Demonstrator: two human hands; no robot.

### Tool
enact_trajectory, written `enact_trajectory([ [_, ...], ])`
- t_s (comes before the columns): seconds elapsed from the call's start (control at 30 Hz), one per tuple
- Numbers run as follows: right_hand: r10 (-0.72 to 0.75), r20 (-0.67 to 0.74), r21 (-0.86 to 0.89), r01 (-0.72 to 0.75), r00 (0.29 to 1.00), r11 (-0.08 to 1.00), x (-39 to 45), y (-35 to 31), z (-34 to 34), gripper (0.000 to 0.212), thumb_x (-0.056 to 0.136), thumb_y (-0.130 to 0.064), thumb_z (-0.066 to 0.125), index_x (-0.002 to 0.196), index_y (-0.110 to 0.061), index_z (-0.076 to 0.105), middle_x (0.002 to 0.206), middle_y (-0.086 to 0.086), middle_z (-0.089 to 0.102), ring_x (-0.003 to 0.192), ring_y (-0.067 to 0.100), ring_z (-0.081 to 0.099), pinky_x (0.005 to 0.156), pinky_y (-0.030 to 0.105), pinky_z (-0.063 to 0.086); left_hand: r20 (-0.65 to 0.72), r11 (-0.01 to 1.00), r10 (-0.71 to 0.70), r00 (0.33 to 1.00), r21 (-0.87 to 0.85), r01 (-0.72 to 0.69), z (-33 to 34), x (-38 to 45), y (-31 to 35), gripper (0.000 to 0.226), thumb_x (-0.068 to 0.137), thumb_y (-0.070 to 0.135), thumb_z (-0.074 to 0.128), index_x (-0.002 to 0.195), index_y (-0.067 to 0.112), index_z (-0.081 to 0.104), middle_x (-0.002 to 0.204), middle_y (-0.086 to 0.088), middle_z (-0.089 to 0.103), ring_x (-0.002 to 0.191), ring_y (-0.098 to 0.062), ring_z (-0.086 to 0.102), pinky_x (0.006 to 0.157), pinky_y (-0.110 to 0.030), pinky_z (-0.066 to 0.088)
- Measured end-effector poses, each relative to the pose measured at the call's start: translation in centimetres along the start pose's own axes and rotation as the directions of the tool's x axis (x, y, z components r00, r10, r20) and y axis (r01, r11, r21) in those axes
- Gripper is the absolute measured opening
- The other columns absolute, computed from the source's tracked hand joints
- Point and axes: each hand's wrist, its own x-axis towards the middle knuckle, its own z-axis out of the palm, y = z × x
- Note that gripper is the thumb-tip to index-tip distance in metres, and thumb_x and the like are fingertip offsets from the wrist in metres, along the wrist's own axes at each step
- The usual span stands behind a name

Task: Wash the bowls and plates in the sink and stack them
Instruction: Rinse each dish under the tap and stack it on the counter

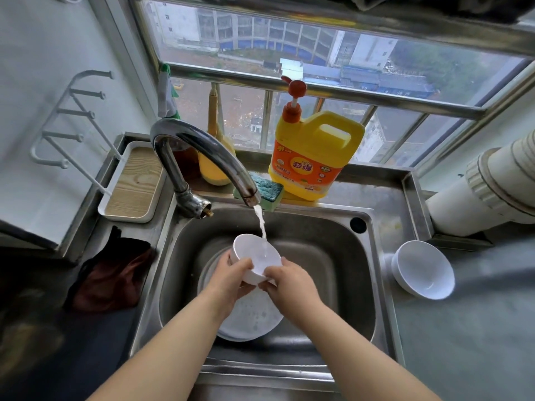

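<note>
I count two hands in view, both over the steel sink (324, 235). My left hand (231, 277) grips one small white bowl (254, 256) at its left side, fingers curled round the wall; my right hand (289, 280) pinches the same bowl at its near right edge. The bowl is tilted, its mouth turned up and away from me, held above the sink floor. One stream of water (260, 224) falls from the single curved tap (202, 157) into the bowl's mouth.

Below the hands, in the sink, lies one white plate (254, 316), wet and spotted with droplets; whether more plates lie beneath it I cannot tell. On the worktop (463, 328) to the right of the sink stand white bowls (425, 270), nested and tilted; I make out two rims, though the exact count is uncertain.

On the ledge behind the sink: one yellow detergent jug (312, 157) with an orange pump, one green-and-blue sponge (266, 192) just beside its base, and one yellow brush (215, 157) behind the tap. Left of the sink sits one white tray (133, 183) with a wooden base, touching one white wire rack (66, 125). One dark cloth (113, 276) lies on the left worktop.
</note>
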Motion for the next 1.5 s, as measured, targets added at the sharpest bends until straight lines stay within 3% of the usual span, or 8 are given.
enact_trajectory([
  [0.23,-0.148,0.187,-0.278,0.197,0.971,0.94,0.8,2.0,-1.7,0.038,0.095,-0.045,0.045,0.12,-0.023,0.062,0.135,-0.007,0.056,0.144,0.015,0.022,0.114,0.042,-0.016,0.1,0.993,-0.108,0.989,0.055,0.103,-1.6,0.0,1.7,0.036,0.088,0.007,0.047,0.123,0.014,0.05,0.11,-0.02,0.058,0.097,-0.033,0.06,0.067,-0.036,0.055],
  [0.37,-0.031,0.094,-0.12,0.043,0.995,0.992,0.8,-0.5,0.0,0.021,0.096,-0.027,0.047,0.101,-0.016,0.064,0.094,0.003,0.065,0.11,0.027,0.057,0.088,0.03,0.04,0.013,0.99,-0.021,1.0,-0.139,0.022,0.4,0.6,-0.6,0.038,0.088,0.006,0.05,0.125,0.011,0.053,0.114,-0.019,0.061,0.094,-0.032,0.064,0.064,-0.034,0.056],
  [0.47,-0.001,0.069,-0.06,0.005,0.998,0.998,0.3,-0.6,0.1,0.022,0.095,-0.032,0.048,0.097,-0.015,0.061,0.094,0.004,0.067,0.092,0.026,0.059,0.072,0.03,0.04,-0.046,0.998,-0.001,0.999,-0.066,-0.002,0.9,0.2,-0.5,0.022,0.09,0.006,0.048,0.108,0.007,0.059,0.099,-0.016,0.063,0.084,-0.028,0.063,0.065,-0.035,0.057],
  [0.6,-0.24,0.122,-0.248,0.264,0.963,0.932,0.4,2.7,-0.6,0.032,0.086,-0.043,0.062,0.101,-0.016,0.071,0.11,-0.001,0.07,0.12,0.016,0.053,0.118,0.043,0.007,-0.002,0.992,-0.092,0.996,0.089,0.092,-0.8,0.3,1.6,0.016,0.089,0.005,0.045,0.097,0.013,0.057,0.1,-0.019,0.059,0.091,-0.033,0.06,0.07,-0.04,0.057],
  [0.9,-0.08,0.053,-0.105,0.085,0.995,0.991,0.7,-0.6,0.5,0.013,0.092,-0.022,0.053,0.096,-0.014,0.062,0.089,0.006,0.066,0.079,0.026,0.058,0.065,0.028,0.04,-0.024,0.996,-0.061,0.998,-0.066,0.059,0.9,0.3,0.1,0.027,0.084,0.0,0.045,0.109,0.006,0.052,0.09,-0.016,0.06,0.074,-0.026,0.06,0.058,-0.034,0.054],
  [1.03,-0.339,-0.052,-0.276,0.313,0.939,0.909,0.7,3.0,-0.1,0.024,0.059,-0.041,0.085,0.063,-0.024,0.069,0.068,-0.011,0.069,0.078,0.013,0.069,0.09,0.047,0.052,0.058,0.989,-0.138,0.989,0.061,0.134,-1.0,-0.1,2.0,0.025,0.087,0.003,0.042,0.108,0.01,0.054,0.096,-0.02,0.059,0.086,-0.032,0.06,0.069,-0.04,0.055],
  [1.3,-0.069,-0.006,-0.051,0.069,0.998,0.996,0.8,-0.1,0.3,0.021,0.094,-0.029,0.05,0.098,-0.014,0.065,0.091,0.008,0.067,0.086,0.027,0.055,0.068,0.032,0.038,-0.008,0.992,0.001,1.0,-0.13,-0.002,0.8,0.9,-0.4,0.054,0.084,-0.002,0.045,0.134,0.019,0.048,0.12,-0.02,0.059,0.091,-0.031,0.065,0.065,-0.035,0.057],
  [1.5,-0.324,-0.05,-0.319,0.292,0.945,0.902,0.5,3.4,-0.5,0.025,0.057,-0.04,0.086,0.068,-0.023,0.071,0.078,-0.01,0.072,0.089,0.013,0.069,0.098,0.048,0.045,0.036,0.994,-0.084,0.996,0.073,0.082,-1.3,1.1,1.9,0.042,0.085,0.0,0.041,0.122,0.015,0.055,0.105,-0.018,0.057,0.092,-0.032,0.059,0.061,-0.035,0.054],
])
